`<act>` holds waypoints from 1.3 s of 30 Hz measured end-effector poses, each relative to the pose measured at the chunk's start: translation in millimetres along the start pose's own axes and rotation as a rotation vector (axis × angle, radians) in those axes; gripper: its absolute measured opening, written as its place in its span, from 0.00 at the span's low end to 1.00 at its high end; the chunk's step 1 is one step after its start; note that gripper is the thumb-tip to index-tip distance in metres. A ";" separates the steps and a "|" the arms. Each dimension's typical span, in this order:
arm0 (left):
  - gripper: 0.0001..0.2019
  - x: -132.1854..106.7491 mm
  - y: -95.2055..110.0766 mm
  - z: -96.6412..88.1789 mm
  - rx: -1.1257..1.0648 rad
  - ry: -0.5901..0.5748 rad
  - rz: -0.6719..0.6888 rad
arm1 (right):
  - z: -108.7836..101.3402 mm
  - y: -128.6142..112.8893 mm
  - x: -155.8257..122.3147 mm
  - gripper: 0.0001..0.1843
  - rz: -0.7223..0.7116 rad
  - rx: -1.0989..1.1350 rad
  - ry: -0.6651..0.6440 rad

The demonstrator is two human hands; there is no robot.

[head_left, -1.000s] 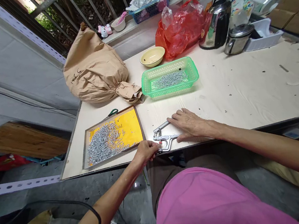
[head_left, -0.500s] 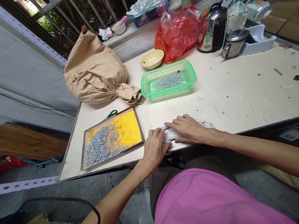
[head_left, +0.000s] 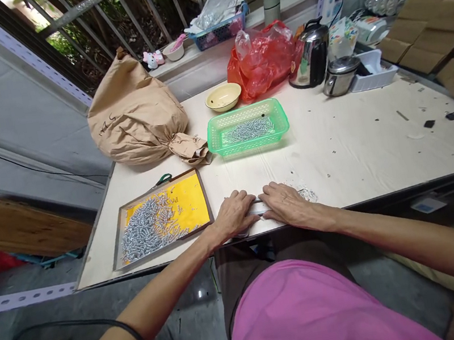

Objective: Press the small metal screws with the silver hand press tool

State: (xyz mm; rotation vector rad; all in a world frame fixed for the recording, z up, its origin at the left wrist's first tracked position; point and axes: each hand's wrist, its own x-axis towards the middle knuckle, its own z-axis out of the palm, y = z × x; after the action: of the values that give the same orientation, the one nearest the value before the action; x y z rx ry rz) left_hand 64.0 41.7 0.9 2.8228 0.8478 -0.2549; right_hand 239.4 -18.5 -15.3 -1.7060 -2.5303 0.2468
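Observation:
At the table's front edge, both hands hold a flat, pale grey metal-looking strip between them. My left hand has its fingers curled over the strip's left end, thumb on the near side. The right end is gripped the same way by my right hand. My fingers cover most of the strip, so its exact kind does not show. To the left lies a shallow tray with a yellow sheet, covered in many small silvery screw-like pieces. Similar pieces lie in a green plastic basket beyond my hands.
A tied brown paper sack stands back left. Green-handled scissors lie behind the tray. A cream bowl, red plastic bag, thermos jug and metal pot line the back. Small scraps lie beside my right hand.
The view has shifted slightly. My right fingers, stretched over the strip before, are now more curled at its end. Two separate bars showed between my hands earlier; now one flat surface shows.

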 end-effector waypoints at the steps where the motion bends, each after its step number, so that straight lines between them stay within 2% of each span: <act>1: 0.18 -0.4 0.4 1.5 0.005 0.010 -0.026 | 2.1 0.5 2.9 0.13 -0.010 0.004 0.005; 5: 0.12 -1.2 1.2 9.3 0.017 0.060 -0.132 | 9.7 3.1 16.2 0.06 -0.045 0.015 0.005; 10: 0.11 -0.7 -0.3 13.3 0.005 0.102 -0.196 | 6.3 5.2 26.2 0.06 -0.059 0.001 -0.006; 12: 0.14 -2.7 0.7 14.5 0.003 0.130 -0.215 | 1.3 10.8 28.1 0.09 -0.082 0.004 -0.004; 15: 0.21 -8.9 7.4 21.0 -0.028 0.209 -0.246 | -4.5 25.7 30.5 0.20 -0.155 0.057 -0.015; 18: 0.19 -16.3 21.7 34.1 -0.094 0.317 -0.214 | -4.9 38.9 32.8 0.19 -0.194 0.152 -0.005; 22: 0.18 -22.0 47.8 50.9 -0.225 0.376 -0.061 | 2.0 43.7 41.4 0.10 -0.096 0.154 0.036; 25: 0.18 -22.4 62.9 53.9 -0.324 0.381 -0.031 | 7.2 46.8 54.4 0.07 -0.070 0.116 0.082; 28: 0.18 -22.1 68.5 51.9 -0.371 0.396 -0.050 | 6.3 49.4 65.2 0.07 -0.077 0.103 0.145; 30: 0.19 -22.6 68.3 51.5 -0.382 0.406 -0.054 | 1.7 43.7 67.3 0.08 -0.081 0.067 0.150; 32: 0.21 -24.0 67.6 53.4 -0.388 0.415 -0.039 | -4.2 28.7 65.8 0.09 -0.159 0.030 0.124; 36: 0.24 -28.1 69.0 63.0 -0.387 0.390 -0.014 | -9.0 -17.5 62.9 0.07 -0.536 0.024 -0.018; 39: 0.24 -30.8 70.8 71.4 -0.357 0.340 -0.026 | -3.8 -45.0 67.1 0.07 -0.704 -0.017 -0.094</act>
State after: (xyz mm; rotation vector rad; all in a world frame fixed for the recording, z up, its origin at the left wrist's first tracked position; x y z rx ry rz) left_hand 70.3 -48.5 -52.8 2.5505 0.8894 0.3499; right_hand 173.6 27.5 -5.2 -0.7243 -2.9999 0.2490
